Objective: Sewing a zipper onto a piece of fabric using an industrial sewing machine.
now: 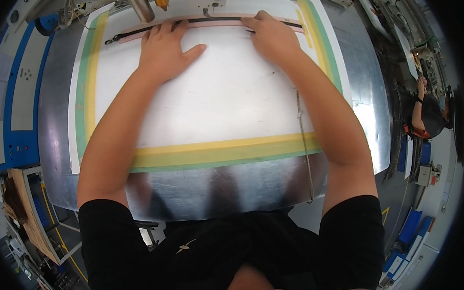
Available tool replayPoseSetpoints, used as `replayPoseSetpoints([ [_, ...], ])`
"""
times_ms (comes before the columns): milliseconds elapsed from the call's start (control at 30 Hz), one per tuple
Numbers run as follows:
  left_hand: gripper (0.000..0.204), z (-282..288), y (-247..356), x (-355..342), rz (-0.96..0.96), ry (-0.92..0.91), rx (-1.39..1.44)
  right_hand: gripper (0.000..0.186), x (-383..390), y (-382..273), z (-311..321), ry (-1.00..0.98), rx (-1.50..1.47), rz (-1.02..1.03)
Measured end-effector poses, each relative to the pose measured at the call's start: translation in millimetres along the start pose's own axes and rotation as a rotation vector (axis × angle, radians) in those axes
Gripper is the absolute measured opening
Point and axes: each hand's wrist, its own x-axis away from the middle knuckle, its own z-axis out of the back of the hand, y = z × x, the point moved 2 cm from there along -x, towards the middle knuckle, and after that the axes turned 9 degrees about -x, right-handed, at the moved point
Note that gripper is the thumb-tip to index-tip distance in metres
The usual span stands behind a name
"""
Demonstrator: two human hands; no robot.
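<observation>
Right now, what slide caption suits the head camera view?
Left hand and right hand on a black strip over a white sheet edged with yellow and green bands.

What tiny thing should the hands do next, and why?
Maybe press the black strap gently flat, because the left hand and the right hand are both touching it, and it lies along a pink strip.

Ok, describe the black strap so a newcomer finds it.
Find the white sheet bordered yellow and green. The strap spans its far end, touched by left hand and right hand. Unlike the pink band alongside, it's black, with a clasp at its left end.
</observation>
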Motion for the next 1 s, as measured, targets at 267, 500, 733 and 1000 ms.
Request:
replayPoseSetpoints([
  [267,0.078,-1.9,31.7,-12.2,-0.042,-0.003,0.067,0.046,-4.8,-26.7,3.8,-0.089,-0.037,-0.004],
  [500,0.079,2.0,45.5,-14.2,-0.010,-0.008,0.033,0.045,-7.6,-33.9,1.6,-0.098,-0.073,0.024],
  [733,0.074,0.2,26.9,-7.6,0.008,-0.001,0.045,0.042,-1.7,-13.1,15.4,-0.052,-0.037,-0.043],
  [1000,0.074,5.0,5.0,0.1,0.036,-0.008,-0.047,0.042,11.8,29.4,29.8,-0.071,-0.008,-0.050],
])
